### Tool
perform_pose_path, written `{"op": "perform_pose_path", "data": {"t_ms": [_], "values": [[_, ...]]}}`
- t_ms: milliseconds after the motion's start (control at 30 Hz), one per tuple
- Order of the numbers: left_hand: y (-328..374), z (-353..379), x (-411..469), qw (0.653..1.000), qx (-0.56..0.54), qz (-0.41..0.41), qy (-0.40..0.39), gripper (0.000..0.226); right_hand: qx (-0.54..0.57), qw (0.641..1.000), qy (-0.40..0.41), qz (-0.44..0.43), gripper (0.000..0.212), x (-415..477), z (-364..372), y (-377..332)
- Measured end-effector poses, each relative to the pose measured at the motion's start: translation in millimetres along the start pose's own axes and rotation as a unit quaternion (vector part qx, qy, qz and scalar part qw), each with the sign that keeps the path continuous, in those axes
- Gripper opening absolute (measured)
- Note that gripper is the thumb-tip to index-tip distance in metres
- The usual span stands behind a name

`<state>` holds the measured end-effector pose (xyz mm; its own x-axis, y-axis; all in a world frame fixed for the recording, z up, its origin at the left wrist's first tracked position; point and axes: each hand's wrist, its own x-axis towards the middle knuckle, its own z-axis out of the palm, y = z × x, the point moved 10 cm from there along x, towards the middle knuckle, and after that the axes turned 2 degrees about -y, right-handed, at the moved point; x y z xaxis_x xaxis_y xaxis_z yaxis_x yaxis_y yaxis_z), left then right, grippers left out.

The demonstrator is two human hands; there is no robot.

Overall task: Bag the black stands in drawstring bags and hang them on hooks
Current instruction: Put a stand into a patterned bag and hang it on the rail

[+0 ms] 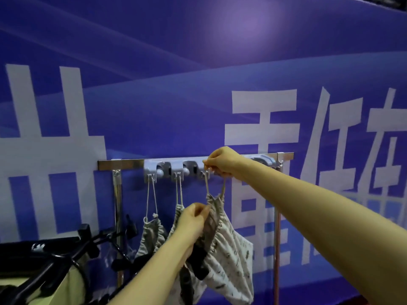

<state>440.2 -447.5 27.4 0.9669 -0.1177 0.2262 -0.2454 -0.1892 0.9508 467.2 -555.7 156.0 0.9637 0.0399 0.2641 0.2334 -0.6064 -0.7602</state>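
R hand (221,160) loops bag (229,245) cord at hook (203,173); L hand (193,219) seemingly pinches bag's neck.

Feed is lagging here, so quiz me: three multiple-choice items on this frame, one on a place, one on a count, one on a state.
1. Where is the right hand?
A. at the hook rail
B. on the black stands
C. out of view

2. How many patterned drawstring bags hang below the rail?
A. one
B. three
C. five

3. What is the left hand doing?
A. resting open
B. pinching the third bag at its gathered top
C. holding a stand

Answers: 1 A, its fingers pinch the cord at the rail. 2 B, three bags show. 3 B, thumb and fingers close on the fabric.
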Motion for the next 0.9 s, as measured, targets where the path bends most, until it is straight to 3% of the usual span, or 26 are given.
{"op": "perform_pose_path", "data": {"t_ms": [267,400,567,700,900], "values": [[-23.2,-11.4,40.9,0.997,0.055,-0.036,0.046,0.018,-0.051,0.995,0.079,-0.026,0.026,42.7,6.5,15.4],[-41.3,-8.9,42.9,0.996,0.068,-0.046,0.042,0.02,-0.09,0.992,0.091,0.003,0.032,43.4,11.2,37.3],[-64.8,-5.1,38.7,0.996,0.036,-0.081,0.028,0.027,0.016,0.998,0.038,0.04,0.035,33.6,28.5,62.0],[-52.9,-14.8,28.8,0.994,-0.026,-0.093,0.05,0.029,-0.107,0.989,0.107,0.001,0.035,17.2,12.6,35.0],[-9.2,-57.9,-26.1,0.993,-0.074,-0.076,0.059,0.03,-0.09,0.987,0.093,-0.094,0.042,-31.5,28.8,-40.9]]}}
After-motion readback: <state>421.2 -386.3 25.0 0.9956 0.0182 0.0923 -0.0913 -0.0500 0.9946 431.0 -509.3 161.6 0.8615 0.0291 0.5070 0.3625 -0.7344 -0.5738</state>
